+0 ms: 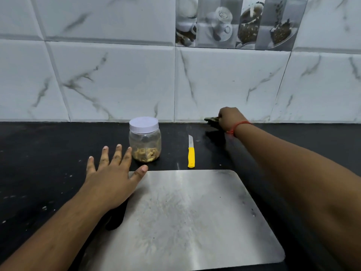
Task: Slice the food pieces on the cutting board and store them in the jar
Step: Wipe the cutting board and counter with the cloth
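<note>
While the black counter (pixel 48 145) is lying broad under everything, the steel cutting board (pixel 195 212) is sitting bare at its near edge, with no food pieces showing on it. Above its far-left corner the left hand (pixel 111 173) is hovering flat, fingers spread wide and holding nothing, the thumb just over the board's corner. Reaching far back to the tiled wall, the right hand (pixel 229 119) is closing round something dark and greenish (pixel 211 120); I cannot tell what it is, though I am guessing it is the next piece to slice. Just beyond the left fingertips the jar (pixel 145 140) is standing upright with its white lid on and a small heap of pale slices (pixel 145 154) at the bottom. Between jar and right arm the yellow-handled knife (pixel 191 153) is lying with its handle toward the board.

To my eye, the sensible way is bringing that piece back onto the middle of the board, and steadying the plate with the left hand, since bare metal is likely sliding on polished stone.
</note>
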